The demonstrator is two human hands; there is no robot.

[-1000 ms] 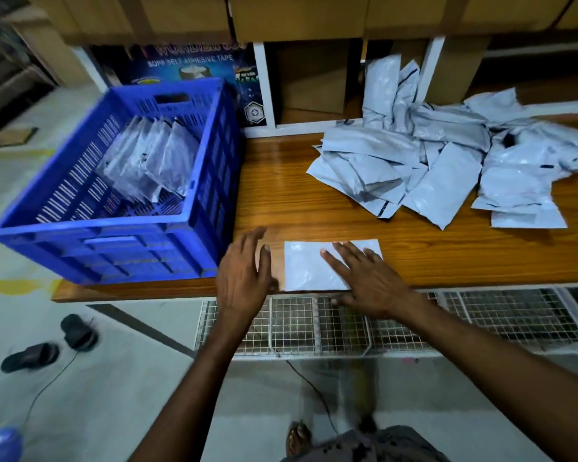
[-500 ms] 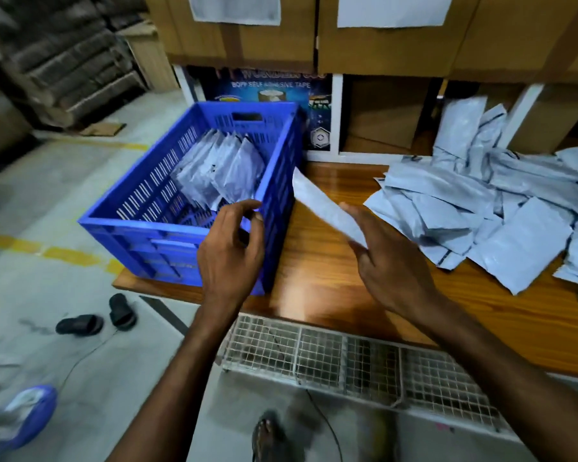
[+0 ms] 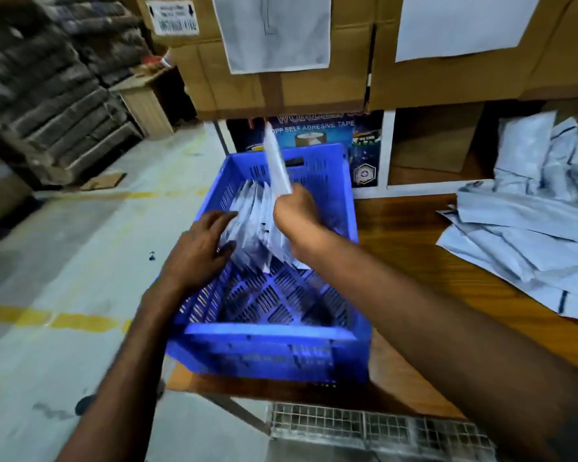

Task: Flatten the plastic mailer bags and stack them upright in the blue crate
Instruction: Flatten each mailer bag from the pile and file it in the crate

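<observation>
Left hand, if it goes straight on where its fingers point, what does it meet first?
Most likely the row of mailer bags standing in the blue crate: the left hand points at the nearest bag and seems about to touch it, though blur hides the gap.

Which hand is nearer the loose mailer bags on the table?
Right. The right hand is over the blue crate, left of the loose mailer bags; the left hand, farther left.

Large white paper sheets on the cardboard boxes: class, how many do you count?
2: one sheet above the blue crate, one to its right; others may be off-frame.
</observation>
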